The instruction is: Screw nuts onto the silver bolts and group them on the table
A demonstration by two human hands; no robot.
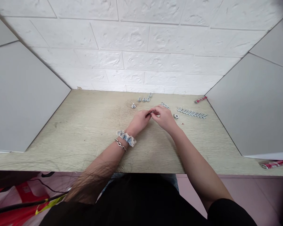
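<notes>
My left hand (139,121) and my right hand (164,117) meet over the middle of the wooden table (85,135). Both pinch a small metal bolt (151,113) between their fingertips. A row of loose bolts (192,113) lies to the right of my right hand, with a single nut (175,116) beside it. A small heap of nuts (165,105) sits just behind my right hand. Several assembled bolts (143,99) stand upright behind my left hand, one more bolt (133,106) apart to the left.
Grey panels (25,94) wall the table on both sides, and a white brick wall (136,56) closes the back. A red marker (200,99) lies at the back right corner. Another red object (274,164) lies at the front right edge.
</notes>
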